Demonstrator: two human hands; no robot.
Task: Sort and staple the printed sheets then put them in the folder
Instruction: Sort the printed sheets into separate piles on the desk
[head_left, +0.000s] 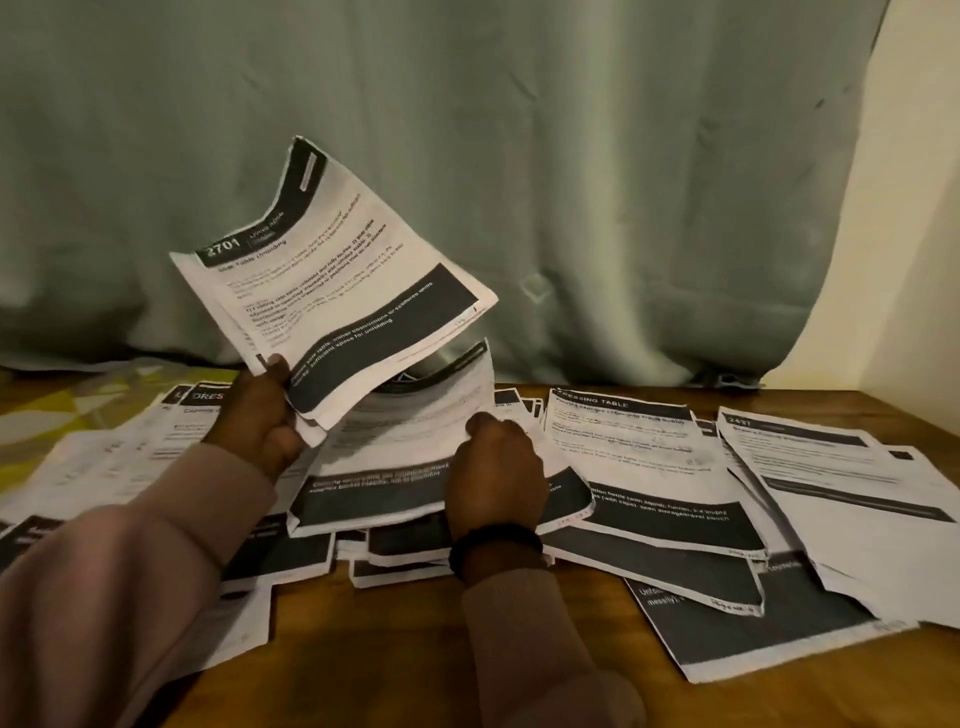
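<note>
Head | left hand (260, 415) grips sheaf (332, 291) | top tilted up-left

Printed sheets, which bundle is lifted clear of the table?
The bundle headed 2701, which the left hand grips by its lower corner and holds up before the curtain. Every other bundle lies on the table.

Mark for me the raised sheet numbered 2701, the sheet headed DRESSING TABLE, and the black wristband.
raised 2701 sheet (343, 270), head view, on the printed text in its middle.
DRESSING TABLE sheet (623, 447), head view, on its white text area.
black wristband (496, 543), head view, on the band across the right wrist.
</note>
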